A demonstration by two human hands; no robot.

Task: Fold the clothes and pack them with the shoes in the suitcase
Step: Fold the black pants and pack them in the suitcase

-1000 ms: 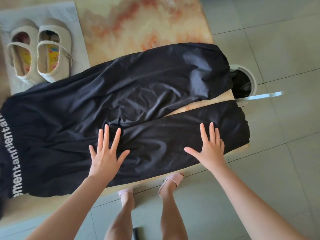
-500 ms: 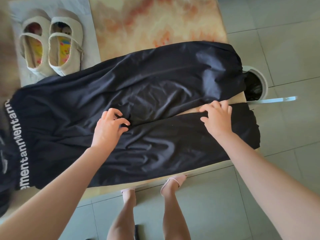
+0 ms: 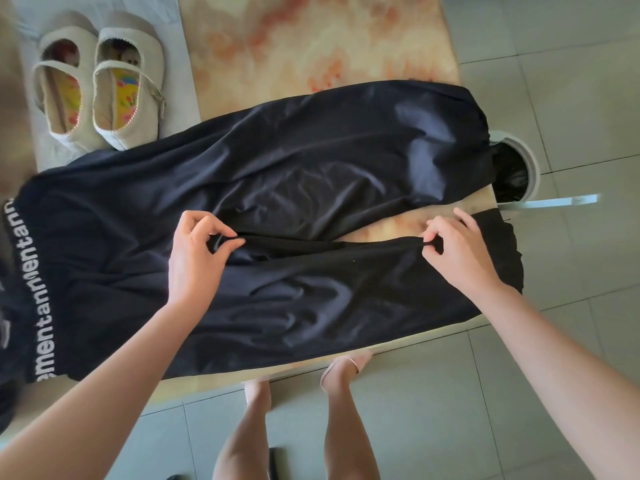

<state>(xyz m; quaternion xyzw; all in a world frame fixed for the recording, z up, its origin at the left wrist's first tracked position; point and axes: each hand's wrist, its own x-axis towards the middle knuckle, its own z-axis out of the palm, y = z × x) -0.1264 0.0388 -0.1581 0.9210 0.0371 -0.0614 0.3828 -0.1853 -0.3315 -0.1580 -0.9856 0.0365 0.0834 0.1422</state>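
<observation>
Across the near half of a marbled cream-and-orange table [image 3: 311, 39], black trousers [image 3: 311, 188] lie spread flat, with the waistband [image 3: 38, 289], printed in white letters, at the left margin and both legs running to the right, where the cuffs overhang the table's end. Left hand [image 3: 194, 258]: thumb and forefinger pinch a small fold of cloth where the two legs part, the remaining fingers curled. Right hand [image 3: 460, 251]: thumb and fingertips pinch the inner edge of the nearer leg close to its cuff. A wedge of bare tabletop shows between the legs, between the two hands. At far left, a pair of cream strap shoes [image 3: 100, 95] with bright patterned insoles stands side by side on a pale grey cloth [image 3: 180, 64], their near ends just beside the far edge of the trousers; contact cannot be judged. Off the table's right end, a round white-rimmed bin [image 3: 531, 168] with a black liner stands on the grey tiled floor [image 3: 571, 81], partly covered by the far leg's cuff, and a pale flat strip [image 3: 561, 201] projects rightward beside it. Below the near table edge appear the person's bare legs and pink slippers [image 3: 346, 365].
</observation>
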